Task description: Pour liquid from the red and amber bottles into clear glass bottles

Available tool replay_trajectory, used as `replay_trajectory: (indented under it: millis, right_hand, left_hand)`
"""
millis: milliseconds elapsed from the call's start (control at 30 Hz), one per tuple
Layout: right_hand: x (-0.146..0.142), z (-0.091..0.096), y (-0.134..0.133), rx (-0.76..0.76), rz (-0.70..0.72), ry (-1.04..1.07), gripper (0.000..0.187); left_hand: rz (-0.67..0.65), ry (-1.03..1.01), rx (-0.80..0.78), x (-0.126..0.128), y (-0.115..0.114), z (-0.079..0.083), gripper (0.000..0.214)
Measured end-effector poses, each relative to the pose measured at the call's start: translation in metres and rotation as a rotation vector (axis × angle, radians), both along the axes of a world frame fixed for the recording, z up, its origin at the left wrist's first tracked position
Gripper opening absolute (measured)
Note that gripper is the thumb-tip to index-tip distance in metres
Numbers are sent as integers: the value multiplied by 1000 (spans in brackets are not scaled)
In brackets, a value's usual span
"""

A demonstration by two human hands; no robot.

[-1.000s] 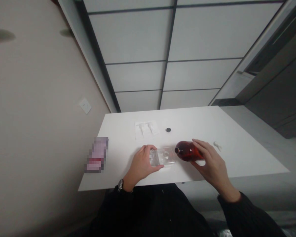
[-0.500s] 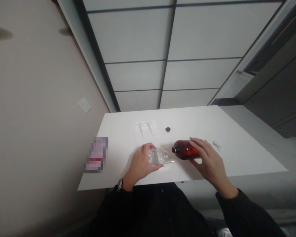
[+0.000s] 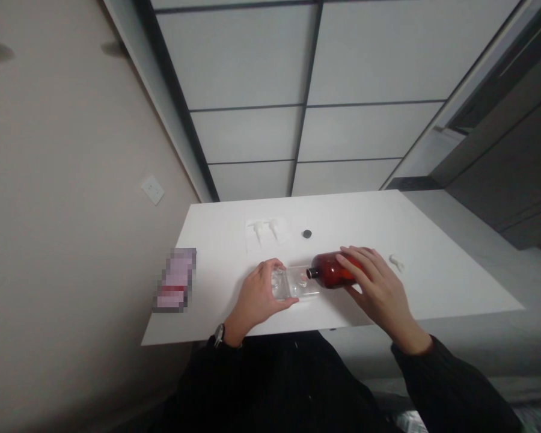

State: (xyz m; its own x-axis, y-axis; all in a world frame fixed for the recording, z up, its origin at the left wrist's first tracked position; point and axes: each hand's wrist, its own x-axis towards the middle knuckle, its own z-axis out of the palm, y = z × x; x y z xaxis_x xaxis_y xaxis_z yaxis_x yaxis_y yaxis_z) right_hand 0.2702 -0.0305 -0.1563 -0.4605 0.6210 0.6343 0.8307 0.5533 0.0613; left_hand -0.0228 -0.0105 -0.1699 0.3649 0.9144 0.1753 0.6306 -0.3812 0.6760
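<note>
bottle [image 3: 338, 270], gripped by the right hand [image 3: 379, 285], moved left near the table's [image 3: 270, 328] front edge, apparently bringing its mouth [image 3: 310, 273] over the container [image 3: 295, 284] the left hand [image 3: 259, 294] grasped.

Single head-worn view, facing forward and down across the table [image 3: 351, 222].
The camera looks from above the table's near edge, over the wearer's dark clothing [image 3: 261, 385] at the bottom of the frame. It is close enough for the bottle [image 3: 330, 270] to lie within arm's reach, low and right of centre, yet far enough back to take in all four table corners. Ahead, the panels [image 3: 243, 60] fill the upper middle; the wall [image 3: 72, 180] runs along the left and grey floor [image 3: 460, 234] shows at right.
</note>
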Motion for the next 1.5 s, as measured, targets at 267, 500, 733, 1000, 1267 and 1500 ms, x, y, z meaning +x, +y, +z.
replay_trajectory:
  millis: [267,500,733,1000,1267,1500]
  right_hand:
    - [1,2,0,21,-19,-30,69]
    - [1,5,0,34,-18,-53,68]
    - [2,4,0,16,-31,-39,69]
    - [3,10,0,21,-37,-70,69]
    - [4,11,0,26,-34,-88,78]
    - [7,12,1,16,-16,-71,85]
  left_hand:
    - [-1,-26,-1,0,0,1,67]
    - [-2,0,-15,1,-1,3,67]
    - [-2,-2,-9,1,-1,4,68]
    - [3,6,-34,1,-2,8,68]
    - [-2,11,-32,1,-2,6,69]
    - [-5,0,-7,0,-1,3,68]
